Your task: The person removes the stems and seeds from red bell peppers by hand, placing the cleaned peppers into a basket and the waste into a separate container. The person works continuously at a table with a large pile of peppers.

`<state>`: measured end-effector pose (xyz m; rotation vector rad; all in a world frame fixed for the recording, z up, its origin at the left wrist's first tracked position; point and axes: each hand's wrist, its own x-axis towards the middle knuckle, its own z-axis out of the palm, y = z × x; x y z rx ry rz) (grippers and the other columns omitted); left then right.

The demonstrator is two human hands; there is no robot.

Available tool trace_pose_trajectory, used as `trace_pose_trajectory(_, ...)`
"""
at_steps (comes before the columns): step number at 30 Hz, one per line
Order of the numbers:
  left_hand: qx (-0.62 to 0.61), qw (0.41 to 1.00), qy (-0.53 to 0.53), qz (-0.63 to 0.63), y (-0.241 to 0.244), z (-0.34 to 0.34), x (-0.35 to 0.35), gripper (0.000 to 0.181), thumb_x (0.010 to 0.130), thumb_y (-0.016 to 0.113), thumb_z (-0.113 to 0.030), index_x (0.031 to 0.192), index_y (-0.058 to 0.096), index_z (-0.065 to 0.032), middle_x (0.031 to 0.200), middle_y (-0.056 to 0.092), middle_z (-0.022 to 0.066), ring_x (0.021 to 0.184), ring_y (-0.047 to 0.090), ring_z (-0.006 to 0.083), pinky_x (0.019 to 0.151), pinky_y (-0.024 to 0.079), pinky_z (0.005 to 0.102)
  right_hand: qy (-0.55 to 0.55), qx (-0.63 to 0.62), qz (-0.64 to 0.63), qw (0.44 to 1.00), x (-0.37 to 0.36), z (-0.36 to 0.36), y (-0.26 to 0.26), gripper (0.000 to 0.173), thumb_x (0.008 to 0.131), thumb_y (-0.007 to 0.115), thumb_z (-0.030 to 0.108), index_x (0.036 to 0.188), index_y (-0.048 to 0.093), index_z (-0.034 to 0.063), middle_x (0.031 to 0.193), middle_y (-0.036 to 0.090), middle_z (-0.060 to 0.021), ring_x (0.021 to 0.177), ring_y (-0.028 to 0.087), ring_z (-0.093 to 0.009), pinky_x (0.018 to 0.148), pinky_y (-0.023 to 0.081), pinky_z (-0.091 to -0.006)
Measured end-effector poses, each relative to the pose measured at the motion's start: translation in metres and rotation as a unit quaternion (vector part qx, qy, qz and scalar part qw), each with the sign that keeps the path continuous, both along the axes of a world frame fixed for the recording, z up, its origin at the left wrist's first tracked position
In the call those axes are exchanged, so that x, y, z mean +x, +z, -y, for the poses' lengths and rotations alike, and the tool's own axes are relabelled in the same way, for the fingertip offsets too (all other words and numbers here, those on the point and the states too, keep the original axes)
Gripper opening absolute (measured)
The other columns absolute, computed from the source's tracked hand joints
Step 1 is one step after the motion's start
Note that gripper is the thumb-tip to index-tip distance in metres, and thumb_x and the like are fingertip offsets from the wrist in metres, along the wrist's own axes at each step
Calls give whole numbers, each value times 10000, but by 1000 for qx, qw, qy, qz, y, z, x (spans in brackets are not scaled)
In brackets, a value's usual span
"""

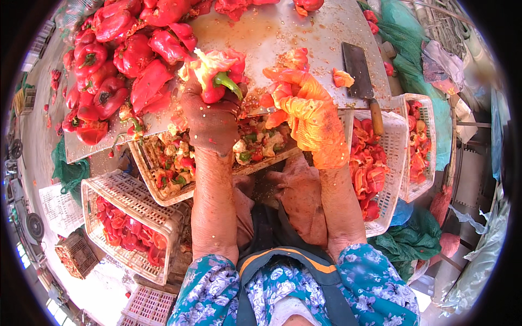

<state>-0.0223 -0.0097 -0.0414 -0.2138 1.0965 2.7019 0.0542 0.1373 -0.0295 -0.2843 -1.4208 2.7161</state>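
My left hand [214, 112], in a stained dark glove, grips a torn red bell pepper [214, 91] with a green stem and its pale inside turned outward. My right hand [312, 116], in an orange rubber glove, is curled just right of it above the table's front edge. Reddish bits show at its fingertips, but whether it holds a piece is unclear. Behind the right hand lies a pepper scrap [297, 59]. Below both hands, a plastic crate [173, 199] holds pale seed cores and green stems.
Whole red peppers [134, 55] are heaped at the left of the metal table [261, 36]. A cleaver [358, 73] lies at the right, its wooden handle past the edge. Crates of red pepper pieces stand at left [122, 179], right [393, 171] and farther right [428, 163].
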Motion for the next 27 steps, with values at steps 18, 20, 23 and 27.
trace_pose_trajectory(18, 22, 1000, 4, 16, 10, 2, 1, 344, 958, 466, -275, 1180, 563, -31, 1105, 651, 104, 990, 651, 254, 799, 557, 374, 104, 85, 82, 988, -1, 11, -13, 298, 884, 464, 42, 1154, 591, 43, 958, 603, -41, 808, 588, -136, 626, 502, -267)
trace_pose_trajectory(20, 13, 1000, -1, -17, 13, 0, 1, 314, 948, 489, -245, 1170, 567, -37, 1081, 655, 95, 961, 659, 253, 788, 559, 373, 83, 163, 111, 977, 1, 14, -11, 350, 875, 458, 45, 1201, 584, 55, 974, 605, -35, 781, 593, -130, 607, 498, -261)
trace_pose_trajectory(23, -67, 998, 14, -6, 12, 2, 4, 260, 905, 523, -174, 1128, 573, -49, 1009, 665, 77, 909, 670, 214, 756, 557, 327, 92, 273, 181, 941, 10, 12, 5, 392, 871, 446, 58, 1236, 588, 67, 982, 605, -31, 721, 587, -114, 580, 485, -244)
trace_pose_trajectory(27, 1, 999, 45, -7, 6, 0, -6, 287, 827, 559, -79, 1111, 579, -49, 929, 652, 46, 793, 642, 149, 697, 526, 254, 94, 269, 223, 932, 46, -20, 13, 314, 861, 510, 43, 1157, 612, 21, 962, 643, -41, 635, 557, -107, 511, 417, -235)
